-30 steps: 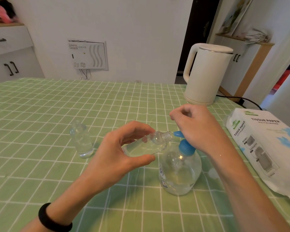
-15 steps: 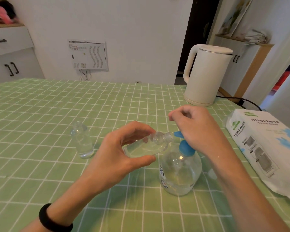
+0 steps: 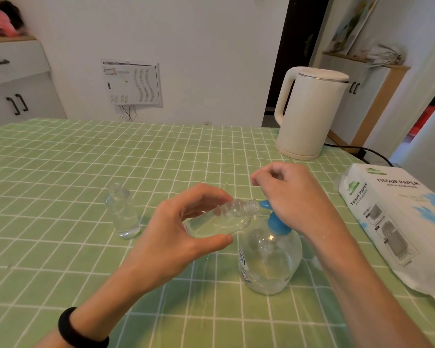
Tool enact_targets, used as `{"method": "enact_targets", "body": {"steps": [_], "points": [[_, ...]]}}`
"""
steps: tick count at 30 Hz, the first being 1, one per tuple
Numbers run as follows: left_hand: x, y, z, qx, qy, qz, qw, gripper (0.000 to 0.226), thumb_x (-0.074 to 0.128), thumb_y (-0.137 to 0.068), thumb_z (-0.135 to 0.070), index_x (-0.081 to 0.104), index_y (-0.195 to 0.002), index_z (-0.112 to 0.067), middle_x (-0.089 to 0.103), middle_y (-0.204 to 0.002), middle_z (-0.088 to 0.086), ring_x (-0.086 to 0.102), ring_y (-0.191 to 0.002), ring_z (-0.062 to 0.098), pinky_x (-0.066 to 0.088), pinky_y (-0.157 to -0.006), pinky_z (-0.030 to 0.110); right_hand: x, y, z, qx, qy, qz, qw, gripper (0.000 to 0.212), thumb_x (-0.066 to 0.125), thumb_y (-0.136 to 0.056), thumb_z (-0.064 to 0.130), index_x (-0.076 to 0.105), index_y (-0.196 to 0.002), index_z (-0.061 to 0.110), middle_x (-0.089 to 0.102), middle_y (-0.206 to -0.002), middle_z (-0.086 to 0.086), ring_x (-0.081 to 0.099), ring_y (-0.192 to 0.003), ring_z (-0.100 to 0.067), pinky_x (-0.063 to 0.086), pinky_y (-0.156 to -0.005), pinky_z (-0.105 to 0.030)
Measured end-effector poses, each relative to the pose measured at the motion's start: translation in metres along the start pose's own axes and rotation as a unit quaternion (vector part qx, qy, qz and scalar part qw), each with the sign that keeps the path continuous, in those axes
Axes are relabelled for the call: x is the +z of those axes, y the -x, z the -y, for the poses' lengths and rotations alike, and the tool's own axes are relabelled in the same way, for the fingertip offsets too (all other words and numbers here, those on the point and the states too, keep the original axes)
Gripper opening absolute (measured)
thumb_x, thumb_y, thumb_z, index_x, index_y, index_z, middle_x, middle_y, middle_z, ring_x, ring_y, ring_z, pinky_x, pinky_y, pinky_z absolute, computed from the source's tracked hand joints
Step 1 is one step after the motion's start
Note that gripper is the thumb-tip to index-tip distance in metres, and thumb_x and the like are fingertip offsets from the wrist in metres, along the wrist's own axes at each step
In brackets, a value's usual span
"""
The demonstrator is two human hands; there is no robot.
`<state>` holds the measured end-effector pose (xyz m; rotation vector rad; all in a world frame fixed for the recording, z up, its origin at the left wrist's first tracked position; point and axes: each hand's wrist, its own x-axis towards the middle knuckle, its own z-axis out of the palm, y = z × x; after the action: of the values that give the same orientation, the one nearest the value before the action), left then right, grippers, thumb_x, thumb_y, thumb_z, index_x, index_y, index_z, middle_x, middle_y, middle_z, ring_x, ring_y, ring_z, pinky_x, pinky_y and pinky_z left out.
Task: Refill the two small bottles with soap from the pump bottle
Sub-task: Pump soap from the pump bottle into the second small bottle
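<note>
The small bottle (image 3: 219,219), gripped tilted in my left hand (image 3: 176,237) at frame centre, meets the pump bottle's (image 3: 269,262) nozzle (image 3: 263,204) and looks part full. My right hand (image 3: 294,199), fingers curled, rests on the pump. The second bottle (image 3: 122,212) stands uncapped at left; I cannot tell how full it is.

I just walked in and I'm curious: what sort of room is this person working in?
Probably a home kitchen or dining area: a green checked tablecloth covers the table, a cream plastic electric kettle stands on it, and white cabinets with dark handles line the wall.
</note>
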<state>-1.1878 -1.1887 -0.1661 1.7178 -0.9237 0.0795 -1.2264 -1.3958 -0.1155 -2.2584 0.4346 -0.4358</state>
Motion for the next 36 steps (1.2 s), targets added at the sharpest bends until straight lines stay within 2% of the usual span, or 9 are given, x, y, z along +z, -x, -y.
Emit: {"method": "enact_targets", "body": {"steps": [4,8,12,15,20,24,28,31,36], "points": [[0.0006,0.0006,0.0006,-0.002,0.002,0.001,1.0,0.047,0.087,-0.075,-0.028,0.07,-0.118,-0.034,0.075,-0.119,-0.014,0.072,-0.116,0.017,0.055,-0.104,0.034,-0.0028,0.0006,0.0031,-0.008,-0.016,-0.002,1.0,0.026,0.055,-0.097,0.033,0.075,-0.089,0.018,0.055,-0.05,0.011,0.055,-0.056,-0.012,0.063,-0.074,-0.046],[-0.001,-0.001,0.0017,-0.003,0.005,-0.002,1.0,0.047,0.088,-0.074,-0.026,0.07,-0.117,-0.034,0.075,-0.118,-0.014,0.072,-0.114,0.017,0.055,-0.103,0.033,-0.0015,-0.0004,0.0036,-0.006,-0.003,-0.005,1.0,0.028,0.054,-0.097,0.033,0.075,-0.089,0.017,0.074,-0.078,0.001,0.071,-0.077,-0.019,0.06,-0.073,-0.04],[-0.0026,-0.0017,0.0024,-0.006,0.004,-0.003,1.0,0.048,0.089,-0.075,-0.024,0.071,-0.118,-0.034,0.075,-0.118,-0.014,0.072,-0.113,0.018,0.055,-0.103,0.033,0.002,-0.0015,0.0017,0.004,0.004,0.011,1.0,0.028,0.052,-0.099,0.031,0.075,-0.093,0.016,0.077,-0.098,-0.003,0.07,-0.08,0.003,0.051,-0.066,-0.024],[-0.0025,-0.0008,0.0009,-0.005,0.003,-0.002,1.0,0.047,0.088,-0.075,-0.027,0.07,-0.118,-0.034,0.075,-0.118,-0.014,0.072,-0.114,0.017,0.055,-0.103,0.033,0.0004,-0.0007,0.0017,0.009,-0.008,0.003,1.0,0.026,0.054,-0.098,0.032,0.075,-0.089,0.019,0.077,-0.087,0.004,0.07,-0.076,-0.002,0.055,-0.071,-0.029],[-0.0009,-0.0007,0.0017,-0.007,0.001,0.002,1.0,0.048,0.09,-0.075,-0.02,0.071,-0.118,-0.032,0.075,-0.118,-0.013,0.073,-0.114,0.017,0.055,-0.103,0.033,-0.0038,0.0,0.0046,-0.006,-0.022,0.005,1.0,0.027,0.055,-0.099,0.032,0.074,-0.09,0.014,0.05,-0.045,0.015,0.059,-0.046,0.008,0.062,-0.069,-0.038],[-0.0009,-0.0012,0.0021,-0.005,0.005,-0.002,1.0,0.048,0.09,-0.074,-0.019,0.071,-0.117,-0.031,0.075,-0.117,-0.013,0.073,-0.113,0.018,0.055,-0.103,0.033,-0.0027,-0.0012,0.0038,-0.012,-0.009,-0.002,1.0,0.026,0.054,-0.098,0.031,0.074,-0.087,0.018,0.055,-0.05,0.013,0.056,-0.047,0.006,0.056,-0.064,-0.033],[-0.0024,-0.0018,0.0023,-0.007,0.009,-0.003,1.0,0.047,0.089,-0.075,-0.023,0.071,-0.118,-0.032,0.075,-0.118,-0.013,0.072,-0.115,0.016,0.055,-0.104,0.031,0.0014,-0.0014,0.0022,0.006,-0.017,0.014,1.0,0.026,0.053,-0.1,0.029,0.075,-0.091,0.02,0.074,-0.085,0.006,0.066,-0.063,0.01,0.051,-0.063,-0.024],[-0.0023,-0.0007,0.0013,-0.004,0.003,-0.004,1.0,0.048,0.09,-0.076,-0.021,0.071,-0.118,-0.033,0.075,-0.118,-0.013,0.072,-0.116,0.016,0.055,-0.104,0.033,0.0004,0.0001,0.0009,0.005,-0.012,0.003,1.0,0.025,0.053,-0.099,0.03,0.075,-0.088,0.023,0.072,-0.074,0.008,0.061,-0.059,-0.002,0.047,-0.06,-0.027],[-0.0009,-0.0006,0.0026,-0.007,0.002,0.0,1.0,0.048,0.09,-0.075,-0.022,0.07,-0.118,-0.035,0.075,-0.119,-0.013,0.072,-0.116,0.017,0.055,-0.104,0.034,-0.0027,-0.0016,0.0015,-0.005,-0.018,-0.005,1.0,0.025,0.055,-0.098,0.033,0.074,-0.088,0.022,0.066,-0.062,0.013,0.06,-0.054,0.001,0.051,-0.058,-0.025]]}}
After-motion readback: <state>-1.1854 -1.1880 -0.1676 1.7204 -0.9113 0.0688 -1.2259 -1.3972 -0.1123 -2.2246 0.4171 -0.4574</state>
